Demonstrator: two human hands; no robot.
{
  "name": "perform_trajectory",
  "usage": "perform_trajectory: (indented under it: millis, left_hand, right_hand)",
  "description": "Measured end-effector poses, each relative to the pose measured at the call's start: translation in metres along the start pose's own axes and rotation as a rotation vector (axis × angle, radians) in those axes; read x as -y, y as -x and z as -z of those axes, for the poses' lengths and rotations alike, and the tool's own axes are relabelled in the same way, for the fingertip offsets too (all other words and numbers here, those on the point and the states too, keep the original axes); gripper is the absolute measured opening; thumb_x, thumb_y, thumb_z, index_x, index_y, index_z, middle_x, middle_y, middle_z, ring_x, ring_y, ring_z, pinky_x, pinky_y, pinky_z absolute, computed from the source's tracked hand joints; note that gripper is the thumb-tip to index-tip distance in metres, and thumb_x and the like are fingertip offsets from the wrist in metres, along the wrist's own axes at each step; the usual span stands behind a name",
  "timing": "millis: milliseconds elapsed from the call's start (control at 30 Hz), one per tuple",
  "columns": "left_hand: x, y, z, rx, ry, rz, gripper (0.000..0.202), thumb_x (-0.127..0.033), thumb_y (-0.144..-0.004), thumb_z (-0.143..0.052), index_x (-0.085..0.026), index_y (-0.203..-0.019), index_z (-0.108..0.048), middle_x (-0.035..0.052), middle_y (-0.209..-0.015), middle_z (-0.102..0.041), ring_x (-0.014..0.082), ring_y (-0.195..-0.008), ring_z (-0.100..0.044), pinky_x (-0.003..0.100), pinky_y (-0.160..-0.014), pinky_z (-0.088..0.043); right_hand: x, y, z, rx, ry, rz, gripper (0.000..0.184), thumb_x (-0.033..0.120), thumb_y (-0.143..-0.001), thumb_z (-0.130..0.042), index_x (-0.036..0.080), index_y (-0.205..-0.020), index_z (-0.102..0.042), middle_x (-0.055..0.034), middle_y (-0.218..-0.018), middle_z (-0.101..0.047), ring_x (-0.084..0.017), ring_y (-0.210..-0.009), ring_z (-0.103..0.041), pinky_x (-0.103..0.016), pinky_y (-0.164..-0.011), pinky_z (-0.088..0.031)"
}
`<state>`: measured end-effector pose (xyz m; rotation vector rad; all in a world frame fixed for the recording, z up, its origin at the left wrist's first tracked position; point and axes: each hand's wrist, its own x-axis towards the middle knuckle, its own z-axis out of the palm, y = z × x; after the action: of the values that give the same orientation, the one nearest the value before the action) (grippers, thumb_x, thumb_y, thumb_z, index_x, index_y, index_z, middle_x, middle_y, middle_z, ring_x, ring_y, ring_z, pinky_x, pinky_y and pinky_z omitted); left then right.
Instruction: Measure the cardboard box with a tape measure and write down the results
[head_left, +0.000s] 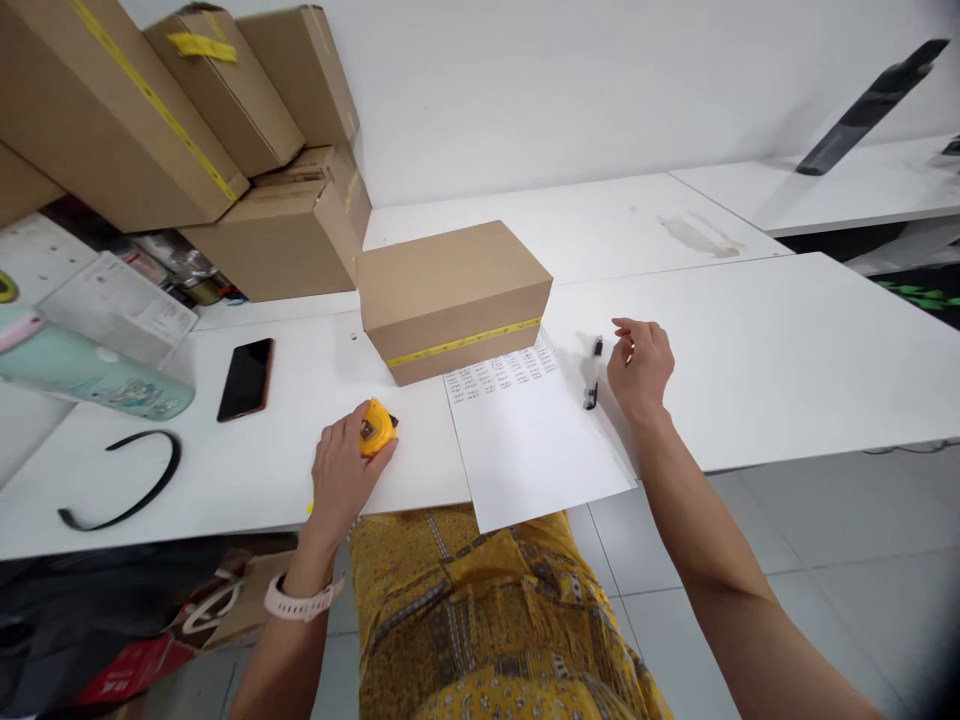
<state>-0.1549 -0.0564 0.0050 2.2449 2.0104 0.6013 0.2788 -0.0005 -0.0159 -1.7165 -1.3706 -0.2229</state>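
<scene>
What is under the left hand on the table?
A yellow tape measure sits under the left hand on the white table. Its top shows; the fingers cover its near side and base.

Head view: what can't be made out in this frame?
1. Print on the sheet of paper: too small to read.
2. tape measure: partly covered by the grip of the left hand.
3. pen beside the right hand: any lettering too small to tell.
4. stacked cartons: cut off by the top and left edges.
5. dark object, top right: blurred, unidentifiable.
</scene>
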Motion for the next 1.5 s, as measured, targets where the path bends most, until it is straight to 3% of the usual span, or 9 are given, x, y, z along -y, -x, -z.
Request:
perform_trajectory:
  millis: [133, 267, 333, 633, 733, 900, 1033, 1200, 1500]
  left_hand:
    - [-0.034, 0.015, 0.003, 0.065, 0.336, 0.041, 0.052, -0.041, -0.086, -0.064, -0.019, -0.133, -0.058, 0.0129, -0.126, -0.068, 0.0310, -0.115, -0.063, 0.049, -0.105, -0.048]
    - [-0.087, 0.046, 0.019, 0.405, 0.710, -0.084, 0.049, -0.034, -0.084, -0.066, -0.023, -0.130, -0.057, 0.0102, -0.132, -0.066, 0.0256, -0.117, -0.064, 0.040, -0.102, -0.051]
    - [-0.104, 0.055, 0.025, 0.470, 0.738, -0.095, 0.052, -0.031, -0.080, -0.069, -0.024, -0.130, -0.055, 0.0090, -0.131, -0.065, 0.0254, -0.117, -0.064, 0.040, -0.101, -0.051]
    - [-0.095, 0.043, 0.050, 0.708, 0.973, -0.093, 0.059, -0.041, -0.083, -0.069, -0.025, -0.136, -0.048, 0.0080, -0.118, -0.068, 0.0218, -0.094, -0.068, 0.035, -0.082, -0.054]
    - [-0.080, 0.021, 0.069, 0.608, 0.961, -0.052, 0.061, -0.041, -0.078, -0.071, -0.024, -0.133, -0.052, 0.0087, -0.114, -0.070, 0.0238, -0.092, -0.069, 0.035, -0.078, -0.055]
    - [-0.020, -0.060, 0.107, 0.173, 0.880, 0.058, 0.052, -0.037, -0.075, -0.070, -0.019, -0.123, -0.061, 0.0076, -0.103, -0.073, 0.0199, -0.084, -0.067, 0.031, -0.076, -0.052]
    - [0.035, -0.129, 0.125, 0.216, 0.978, 0.138, 0.045, -0.045, -0.071, -0.073, -0.018, -0.106, -0.068, 0.0092, -0.103, -0.073, 0.0200, -0.082, -0.065, 0.029, -0.069, -0.050]
    - [0.058, -0.167, 0.129, 0.285, 0.978, 0.261, 0.044, -0.048, -0.063, -0.080, -0.017, -0.094, -0.072, 0.0094, -0.091, -0.075, 0.0203, -0.074, -0.062, 0.027, -0.059, -0.047]
    - [0.026, -0.186, 0.118, 0.445, 0.926, 0.093, 0.049, -0.055, -0.072, -0.076, -0.015, -0.100, -0.075, 0.0108, -0.100, -0.075, 0.0178, -0.073, -0.063, 0.025, -0.058, -0.046]
  right_hand:
    - [0.062, 0.037, 0.028, 0.193, -0.306, 0.063, 0.025, 0.022, -0.095, -0.048, 0.023, -0.105, -0.071, -0.0123, -0.099, -0.071, -0.027, -0.092, -0.063, -0.042, -0.084, -0.051]
    - [0.117, 0.089, 0.056, 0.932, -0.752, -0.113, 0.033, 0.048, -0.100, -0.054, 0.024, -0.114, -0.072, -0.0081, -0.098, -0.073, -0.024, -0.088, -0.066, -0.038, -0.078, -0.054]
    - [0.128, 0.104, 0.065, 1.130, -0.852, -0.194, 0.044, 0.056, -0.101, -0.049, 0.023, -0.119, -0.071, -0.0073, -0.097, -0.072, -0.022, -0.087, -0.065, -0.037, -0.079, -0.054]
    - [0.124, 0.084, 0.070, 1.289, -0.984, -0.254, 0.050, 0.071, -0.086, -0.065, 0.021, -0.083, -0.060, -0.0006, -0.075, -0.059, -0.014, -0.067, -0.053, -0.030, -0.062, -0.047]
    - [0.123, 0.041, 0.065, 1.183, -1.050, -0.206, 0.051, 0.070, -0.084, -0.070, 0.021, -0.071, -0.057, 0.0009, -0.066, -0.055, -0.013, -0.062, -0.051, -0.029, -0.059, -0.047]
    - [0.081, -0.092, 0.036, 0.594, -1.098, -0.376, 0.040, 0.053, -0.089, -0.073, 0.021, -0.070, -0.056, 0.0009, -0.065, -0.054, -0.011, -0.057, -0.051, -0.027, -0.053, -0.044]
    - [0.046, -0.163, 0.000, 0.469, -1.094, -0.570, 0.040, 0.042, -0.095, -0.065, 0.023, -0.064, -0.048, 0.0028, -0.058, -0.047, -0.010, -0.052, -0.047, -0.023, -0.048, -0.041]
    - [0.050, -0.161, -0.035, 0.488, -0.998, -0.652, 0.038, 0.040, -0.093, -0.065, 0.022, -0.066, -0.047, 0.0030, -0.057, -0.048, -0.011, -0.051, -0.047, -0.023, -0.049, -0.044]
    - [0.105, -0.148, -0.068, 0.540, -0.670, -0.535, 0.029, 0.041, -0.096, -0.058, 0.021, -0.075, -0.056, -0.0025, -0.074, -0.060, -0.015, -0.070, -0.054, -0.027, -0.062, -0.046]
